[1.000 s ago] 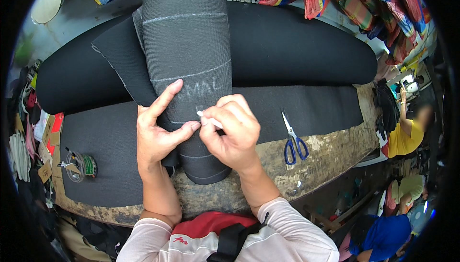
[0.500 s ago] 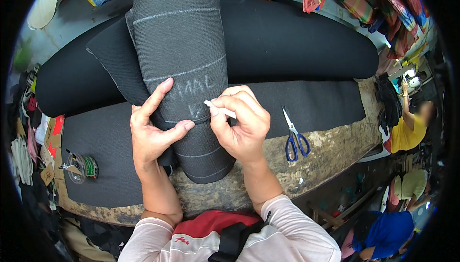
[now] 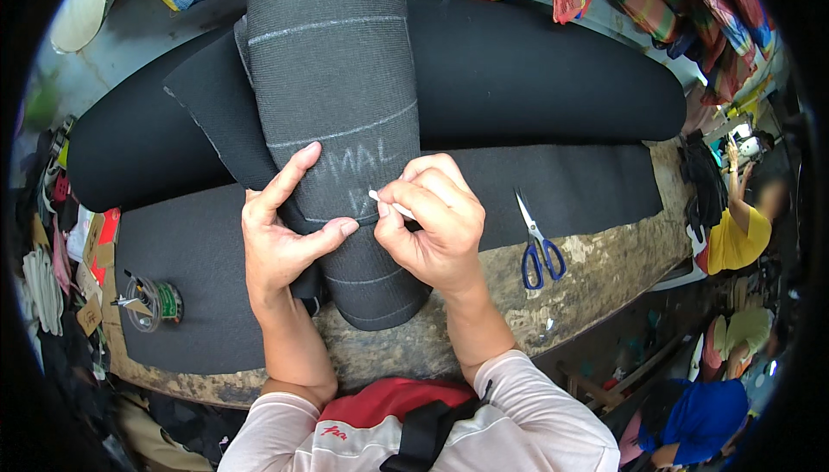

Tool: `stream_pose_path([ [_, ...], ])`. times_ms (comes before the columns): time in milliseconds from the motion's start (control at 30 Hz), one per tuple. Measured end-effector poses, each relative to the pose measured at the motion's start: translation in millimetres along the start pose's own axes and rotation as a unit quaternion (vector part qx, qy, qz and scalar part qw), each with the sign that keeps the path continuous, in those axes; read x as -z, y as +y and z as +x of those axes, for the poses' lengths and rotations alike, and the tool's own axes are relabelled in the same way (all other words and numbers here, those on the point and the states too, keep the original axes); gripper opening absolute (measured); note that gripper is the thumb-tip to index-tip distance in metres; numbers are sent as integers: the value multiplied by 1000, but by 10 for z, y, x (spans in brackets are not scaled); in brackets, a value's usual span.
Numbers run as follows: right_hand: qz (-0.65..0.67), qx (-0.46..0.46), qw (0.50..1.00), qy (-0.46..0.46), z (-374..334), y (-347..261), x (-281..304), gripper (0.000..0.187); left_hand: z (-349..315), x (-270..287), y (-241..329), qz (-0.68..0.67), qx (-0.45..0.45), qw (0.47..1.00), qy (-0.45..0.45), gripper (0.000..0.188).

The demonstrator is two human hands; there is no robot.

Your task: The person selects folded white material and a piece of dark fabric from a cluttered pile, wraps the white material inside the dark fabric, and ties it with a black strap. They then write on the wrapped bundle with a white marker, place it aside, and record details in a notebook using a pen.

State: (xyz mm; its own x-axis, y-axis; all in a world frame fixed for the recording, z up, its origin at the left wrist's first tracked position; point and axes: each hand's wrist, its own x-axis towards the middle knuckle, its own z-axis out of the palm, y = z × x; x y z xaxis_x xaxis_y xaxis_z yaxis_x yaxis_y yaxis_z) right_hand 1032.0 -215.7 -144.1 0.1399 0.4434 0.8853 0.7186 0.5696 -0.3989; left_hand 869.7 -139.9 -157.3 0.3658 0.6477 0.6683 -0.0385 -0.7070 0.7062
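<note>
A dark grey roll of ribbed fabric (image 3: 332,75) lies lengthwise before me, with white chalk lines across it and chalk lettering on its near half. My left hand (image 3: 281,234) rests on the roll's left side, thumb and forefinger spread wide; its other fingers are partly hidden. Between thumb and fingers of my right hand (image 3: 442,221) is a stick of white chalk (image 3: 374,195), its tip at the lettering. A pair of scissors with blue handles (image 3: 541,263) lies on the worn table (image 3: 596,278) to the right, blades partly open.
Behind the roll stretches a large black roll (image 3: 535,70). Flat dark fabric (image 3: 190,291) covers part of the table, with a clear round spool (image 3: 155,302) on it. Colourful mesh (image 3: 639,6) hangs at the far right. Other people, one in a yellow top (image 3: 738,239), are off to the right.
The chalk tip has moved a little nearer and left across the roll, beside the lower chalk mark. My left hand keeps its place on the roll. The whole view has shifted slightly.
</note>
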Motion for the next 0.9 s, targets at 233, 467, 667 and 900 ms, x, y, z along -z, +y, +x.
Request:
stream_pose_path([
  [233,25,-49,998,17,-17,4,46,13,-21,-10,-6,-12,32,999,-11,74],
  [467,33,-25,999,29,-2,37,28,13,-25,-13,0,-19,14,1000,7,78],
  [667,38,19,999,9,-16,48,-24,13,-29,-20,-11,-23,13,999,18,79],
  [900,65,-82,991,84,-56,73,-5,13,-58,30,-37,-32,32,999,4,81],
])
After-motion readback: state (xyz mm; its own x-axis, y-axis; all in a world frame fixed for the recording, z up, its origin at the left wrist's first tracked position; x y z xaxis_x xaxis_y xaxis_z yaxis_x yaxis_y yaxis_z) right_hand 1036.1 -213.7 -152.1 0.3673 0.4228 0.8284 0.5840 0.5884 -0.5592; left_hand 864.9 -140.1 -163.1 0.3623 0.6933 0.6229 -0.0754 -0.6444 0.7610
